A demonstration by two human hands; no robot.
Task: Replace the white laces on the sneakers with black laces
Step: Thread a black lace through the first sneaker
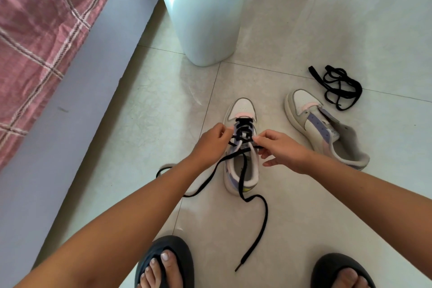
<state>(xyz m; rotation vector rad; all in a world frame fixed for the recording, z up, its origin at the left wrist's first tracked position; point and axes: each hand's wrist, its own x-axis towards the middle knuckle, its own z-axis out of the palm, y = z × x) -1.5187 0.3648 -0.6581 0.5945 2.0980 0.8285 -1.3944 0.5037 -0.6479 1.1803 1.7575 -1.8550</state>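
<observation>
From above, the near sneaker (242, 147) stands upright on the floor (145, 105), just this side of the white bin (203, 23), toe toward it. Both hands work at its eyelets: the left hand (211, 141) pinches the black lace (245, 196) on one side, the right hand (280, 147) pinches it on the other. To the sneaker's right lies the unlaced sneaker (325, 128), tipped sideways, a spare black lace (339, 86) bunched beyond.
</observation>
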